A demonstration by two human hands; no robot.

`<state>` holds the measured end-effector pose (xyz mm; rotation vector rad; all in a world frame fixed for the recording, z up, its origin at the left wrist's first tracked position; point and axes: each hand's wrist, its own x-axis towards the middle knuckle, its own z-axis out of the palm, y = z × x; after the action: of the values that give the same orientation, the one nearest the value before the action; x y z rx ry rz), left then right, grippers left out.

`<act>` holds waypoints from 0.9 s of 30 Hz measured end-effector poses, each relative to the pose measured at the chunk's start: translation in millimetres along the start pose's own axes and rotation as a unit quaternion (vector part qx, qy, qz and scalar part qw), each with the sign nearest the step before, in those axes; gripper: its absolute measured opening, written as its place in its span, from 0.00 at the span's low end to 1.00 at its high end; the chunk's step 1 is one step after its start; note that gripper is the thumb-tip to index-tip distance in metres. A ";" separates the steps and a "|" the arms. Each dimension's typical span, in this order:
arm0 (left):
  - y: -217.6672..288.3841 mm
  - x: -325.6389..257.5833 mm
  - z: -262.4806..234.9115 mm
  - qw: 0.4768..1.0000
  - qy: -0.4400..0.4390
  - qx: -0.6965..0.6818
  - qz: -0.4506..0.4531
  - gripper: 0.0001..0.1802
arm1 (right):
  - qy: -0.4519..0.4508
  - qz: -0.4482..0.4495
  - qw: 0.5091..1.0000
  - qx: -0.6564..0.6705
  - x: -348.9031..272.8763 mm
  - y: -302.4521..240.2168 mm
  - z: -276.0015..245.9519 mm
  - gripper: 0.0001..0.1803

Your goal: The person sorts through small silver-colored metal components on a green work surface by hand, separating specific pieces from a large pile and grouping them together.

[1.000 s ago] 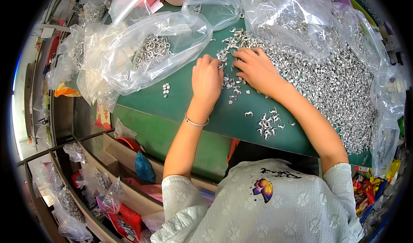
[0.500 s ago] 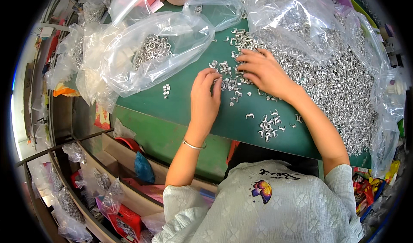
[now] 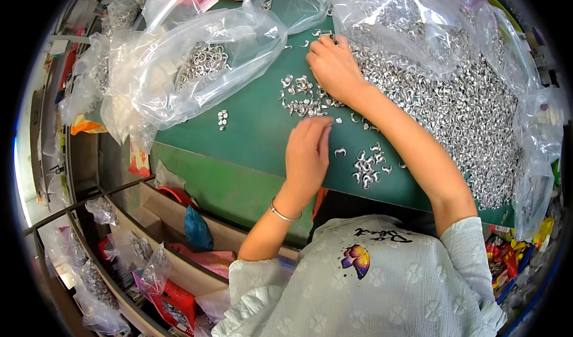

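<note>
Small silver curved metal pieces (image 3: 306,105) lie in a loose cluster at the middle of the green table. Just nearer than this cluster is my left hand (image 3: 307,152), its fingers drawn together toward the thumb and a little blurred; whatever they may pinch cannot be made out. My right hand (image 3: 335,65) reaches farther out, fingers curled down at the left edge of a large heap of the same pieces (image 3: 453,116). Its fingertips are partly hidden. A smaller group of curved pieces (image 3: 369,167) rests by the near table edge, right of my left hand.
On the left, an open clear plastic bag (image 3: 250,50) holds metal rings (image 3: 206,61). A few small pieces (image 3: 222,120) sit apart in front of it. Clear plastic sheeting (image 3: 400,9) covers the heap's far part. Below left are shelves with a blue bag (image 3: 197,228).
My right hand has moved farther out and its fingers have curled. My left hand has come nearer and to the right, away from the cluster. The whole view has shifted slightly.
</note>
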<state>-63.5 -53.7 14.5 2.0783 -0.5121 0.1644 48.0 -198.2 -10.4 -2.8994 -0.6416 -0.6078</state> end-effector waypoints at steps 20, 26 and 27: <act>5.3 -32.3 -0.2 0.994 0.050 0.085 -0.048 0.16 | -0.206 0.004 0.926 0.316 -114.0 0.5 -95.3 0.04; -5.3 -19.6 2.0 0.986 -0.004 0.157 -0.051 0.15 | -0.063 0.053 0.968 0.238 -81.3 -26.6 -60.7 0.05; -8.0 -23.8 6.0 0.991 -0.001 0.131 -0.037 0.15 | -0.058 0.053 0.972 0.222 -77.8 -33.2 -54.4 0.05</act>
<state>-82.1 -48.2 -2.5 2.3505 -0.4305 0.1950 -50.4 -208.2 8.4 -2.5384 -0.5474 -0.2405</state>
